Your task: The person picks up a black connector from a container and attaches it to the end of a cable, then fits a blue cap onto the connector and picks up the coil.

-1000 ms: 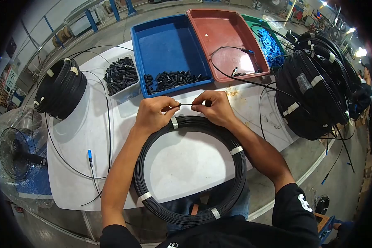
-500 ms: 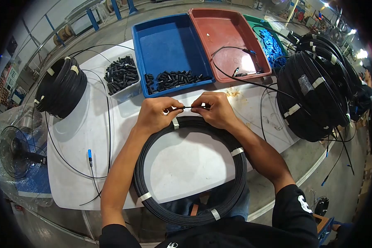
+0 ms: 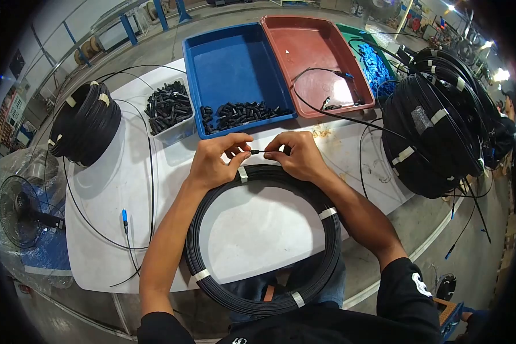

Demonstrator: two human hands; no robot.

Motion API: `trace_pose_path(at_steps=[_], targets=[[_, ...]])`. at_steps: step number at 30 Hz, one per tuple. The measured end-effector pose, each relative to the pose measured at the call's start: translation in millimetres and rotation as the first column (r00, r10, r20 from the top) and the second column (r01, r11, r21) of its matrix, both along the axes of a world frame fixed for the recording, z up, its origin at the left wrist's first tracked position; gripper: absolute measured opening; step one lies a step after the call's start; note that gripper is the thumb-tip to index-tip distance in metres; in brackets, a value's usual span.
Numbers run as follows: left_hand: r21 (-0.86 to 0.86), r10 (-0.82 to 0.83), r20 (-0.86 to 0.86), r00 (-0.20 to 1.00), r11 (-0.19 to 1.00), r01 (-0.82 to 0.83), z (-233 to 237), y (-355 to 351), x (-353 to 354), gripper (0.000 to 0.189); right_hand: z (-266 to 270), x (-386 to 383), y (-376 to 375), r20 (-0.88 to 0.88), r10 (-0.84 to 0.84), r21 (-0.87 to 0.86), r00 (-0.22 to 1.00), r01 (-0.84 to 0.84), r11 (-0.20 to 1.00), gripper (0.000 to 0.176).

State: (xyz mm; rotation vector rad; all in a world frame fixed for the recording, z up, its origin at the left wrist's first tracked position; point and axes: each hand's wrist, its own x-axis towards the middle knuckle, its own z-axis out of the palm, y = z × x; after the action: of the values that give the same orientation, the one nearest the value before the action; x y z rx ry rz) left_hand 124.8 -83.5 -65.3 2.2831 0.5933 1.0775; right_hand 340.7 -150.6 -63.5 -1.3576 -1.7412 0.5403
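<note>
Over the far edge of a coil of thin black cable (image 3: pixel 193 241), both my hands meet in pinch grips. Between the thumb and fingertips of my left hand (image 3: pixel 217 159) is a small black tubular piece (image 3: pixel 254 152). My right hand (image 3: pixel 300 155) pinches the thin black cable end (image 3: pixel 261 151) leading from it; the rest is hidden by the fingers. White tape bands bind the coil, which lies partly on the white table (image 3: pixel 258 223) and partly over my lap.
A blue tray (image 3: pixel 229 63) and a clear bin (image 3: pixel 169 106) hold black connector parts. Beyond are a red tray (image 3: pixel 309 51) and blue pieces (image 3: pixel 374 66) in a green tray. Cable coils stand left (image 3: pixel 89 126) and right (image 3: pixel 430 137). A blue-tipped cable (image 3: pixel 125 221) lies left.
The fingers have shifted slightly, and a thicker stretch of the black piece now shows beside my left fingertips. Both hands keep nearly the same place above the coil.
</note>
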Motion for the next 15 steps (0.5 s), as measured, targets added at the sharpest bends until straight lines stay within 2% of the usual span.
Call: trace_pose_path(at_steps=[9,15], targets=[[0.019,-0.017,-0.076,0.997,1.0,0.018,5.1,-2.9,3.1,0.032,-5.2,1.3,2.3,0.011,0.048,0.057,0.999,-0.048,0.997,0.01],[0.013,-0.013,-0.049,0.999,1.0,0.014,2.2,-1.8,3.2,0.03,-2.8,0.7,1.2,0.032,0.054,0.073,0.998,-0.056,0.996,0.013]])
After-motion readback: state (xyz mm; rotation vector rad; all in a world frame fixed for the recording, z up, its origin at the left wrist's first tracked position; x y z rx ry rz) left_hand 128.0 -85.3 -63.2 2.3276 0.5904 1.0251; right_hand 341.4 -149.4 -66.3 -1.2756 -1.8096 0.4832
